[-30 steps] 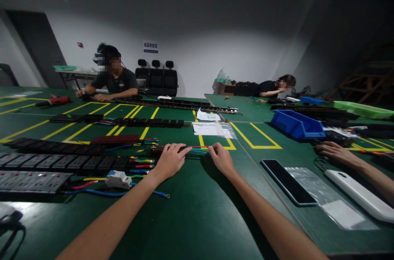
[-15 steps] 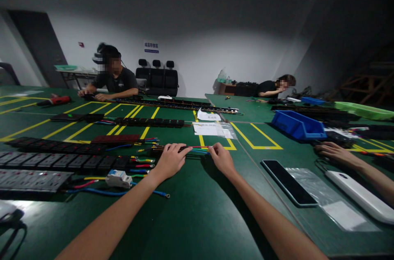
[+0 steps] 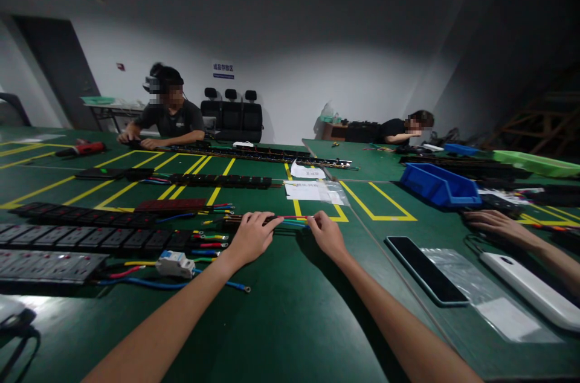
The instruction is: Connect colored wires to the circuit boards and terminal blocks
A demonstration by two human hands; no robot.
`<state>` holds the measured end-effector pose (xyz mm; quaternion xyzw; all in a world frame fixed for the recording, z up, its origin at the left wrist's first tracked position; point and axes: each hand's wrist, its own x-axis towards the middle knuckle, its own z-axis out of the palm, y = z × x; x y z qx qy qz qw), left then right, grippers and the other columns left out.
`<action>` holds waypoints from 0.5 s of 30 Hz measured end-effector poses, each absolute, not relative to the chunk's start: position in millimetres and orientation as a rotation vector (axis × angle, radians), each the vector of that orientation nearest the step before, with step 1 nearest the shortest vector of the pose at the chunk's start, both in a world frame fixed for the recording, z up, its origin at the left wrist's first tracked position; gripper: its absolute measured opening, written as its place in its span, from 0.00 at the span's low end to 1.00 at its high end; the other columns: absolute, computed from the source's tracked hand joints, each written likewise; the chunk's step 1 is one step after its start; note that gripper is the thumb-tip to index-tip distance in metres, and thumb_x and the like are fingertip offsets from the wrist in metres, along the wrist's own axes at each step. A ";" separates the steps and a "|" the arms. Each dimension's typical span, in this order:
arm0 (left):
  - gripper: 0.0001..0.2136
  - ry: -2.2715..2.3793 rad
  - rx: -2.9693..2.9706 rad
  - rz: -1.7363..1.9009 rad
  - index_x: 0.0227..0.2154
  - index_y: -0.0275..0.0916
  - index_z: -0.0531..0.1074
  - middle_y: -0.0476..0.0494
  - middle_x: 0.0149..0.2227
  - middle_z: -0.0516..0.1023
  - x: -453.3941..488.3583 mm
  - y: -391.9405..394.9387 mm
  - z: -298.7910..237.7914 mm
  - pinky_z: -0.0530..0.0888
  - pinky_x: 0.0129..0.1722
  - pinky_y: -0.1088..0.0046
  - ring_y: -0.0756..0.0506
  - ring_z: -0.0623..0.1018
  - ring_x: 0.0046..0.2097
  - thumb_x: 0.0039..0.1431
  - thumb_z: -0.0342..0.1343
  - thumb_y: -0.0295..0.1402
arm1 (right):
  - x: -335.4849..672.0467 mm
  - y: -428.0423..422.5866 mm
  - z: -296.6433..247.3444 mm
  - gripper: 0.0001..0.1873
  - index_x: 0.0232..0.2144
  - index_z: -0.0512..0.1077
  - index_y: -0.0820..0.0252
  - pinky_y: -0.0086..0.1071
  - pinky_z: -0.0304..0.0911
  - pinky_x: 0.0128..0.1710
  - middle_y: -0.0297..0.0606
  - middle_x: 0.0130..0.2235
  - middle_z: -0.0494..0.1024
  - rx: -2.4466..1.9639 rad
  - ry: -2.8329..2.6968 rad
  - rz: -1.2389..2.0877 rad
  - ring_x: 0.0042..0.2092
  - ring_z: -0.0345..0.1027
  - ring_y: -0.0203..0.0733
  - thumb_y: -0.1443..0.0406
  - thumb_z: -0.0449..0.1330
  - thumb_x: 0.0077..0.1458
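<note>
My left hand (image 3: 254,239) lies over a thin dark strip with brownish bars (image 3: 232,222), its fingers curled down around it. Most of the strip is hidden under that hand. Red, green and blue wires (image 3: 293,222) run from it to the right. At their far end my right hand (image 3: 327,236) pinches them between thumb and fingers. Left of my hands lie several black socket strips (image 3: 99,238) with coloured leads ending in ring terminals. A white circuit breaker (image 3: 174,263) sits on the wires of the nearest grey socket strip (image 3: 49,267).
To the right lie a phone (image 3: 426,270), a plastic bag (image 3: 457,274) and a white power bank (image 3: 528,286). Another person's hand (image 3: 493,224) rests beside the blue bin (image 3: 439,185). Labelled papers (image 3: 308,189) lie ahead. Two people sit across the table.
My hands and the wires stay in the same place. The person across on the left has shifted their head slightly to the right.
</note>
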<state>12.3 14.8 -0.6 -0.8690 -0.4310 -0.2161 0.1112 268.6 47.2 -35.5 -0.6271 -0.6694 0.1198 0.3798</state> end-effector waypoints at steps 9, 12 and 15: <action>0.23 -1.267 -2.542 -0.635 0.62 0.51 0.64 0.43 0.58 0.72 12.9 14.6 -1.0 0.64 0.56 0.56 0.40 0.70 0.57 0.66 0.51 0.28 | 267.5 46.2 -34.7 0.17 0.31 0.67 0.54 0.30 0.49 0.28 0.34 0.26 0.74 -1.590 -1.705 0.300 0.30 0.68 0.42 0.50 0.50 0.63; 0.23 -1.269 -2.539 -0.636 0.62 0.51 0.64 0.43 0.57 0.72 12.9 14.3 -0.5 0.64 0.56 0.56 0.40 0.70 0.56 0.65 0.51 0.28 | 267.8 46.0 -35.1 0.17 0.30 0.66 0.54 0.30 0.49 0.28 0.34 0.26 0.74 -1.584 -1.704 0.299 0.29 0.67 0.42 0.50 0.50 0.63; 0.23 -1.269 -2.533 -0.635 0.62 0.51 0.65 0.43 0.57 0.72 12.9 14.4 -0.6 0.64 0.56 0.56 0.40 0.70 0.56 0.65 0.51 0.28 | 268.1 46.4 -35.6 0.17 0.30 0.66 0.54 0.30 0.49 0.28 0.34 0.26 0.74 -1.577 -1.707 0.299 0.29 0.68 0.42 0.50 0.50 0.63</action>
